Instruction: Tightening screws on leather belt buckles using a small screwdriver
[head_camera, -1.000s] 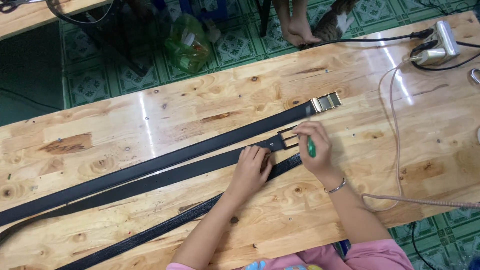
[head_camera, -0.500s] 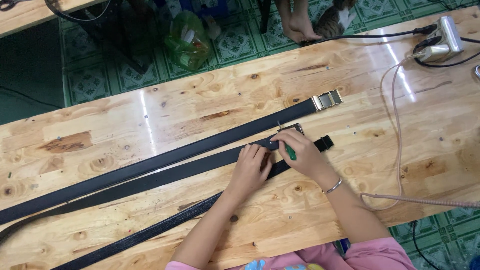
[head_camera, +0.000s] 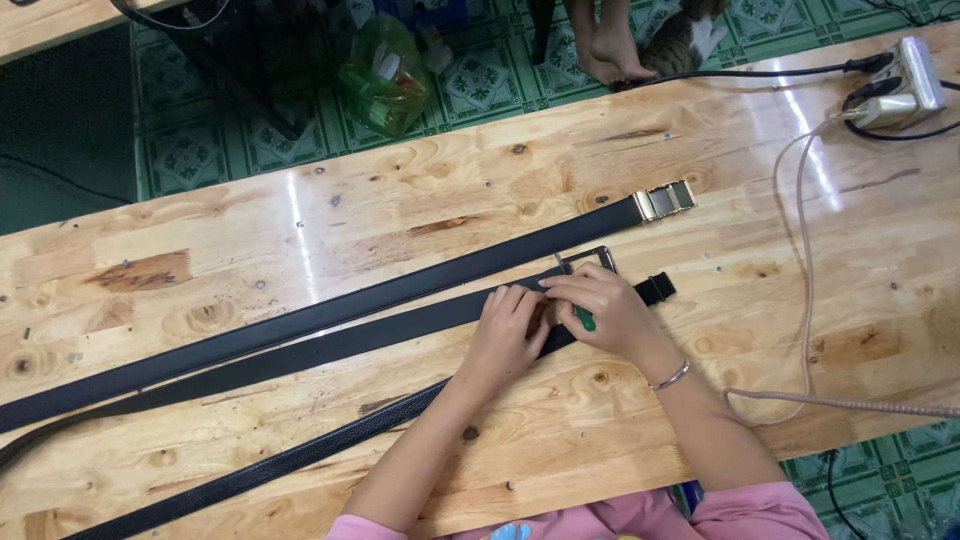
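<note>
Pressing down on the middle belt (head_camera: 330, 345), the left hand (head_camera: 508, 335) lies flat with fingers spread, grasping nothing. Right hand (head_camera: 600, 312) sits just right of it, clenched on a green-handled tool (head_camera: 584, 320) at the silver buckle (head_camera: 590, 262), so it is the nearer grip to that end. Belt's long axis runs from lower left up to right across the tabletop (head_camera: 420, 200), between two other belts (head_camera: 420, 285), one gold-buckled (head_camera: 665, 200). Power strip (head_camera: 905, 80) sits far right; green tiled floor (head_camera: 480, 80) lies beyond.
</note>
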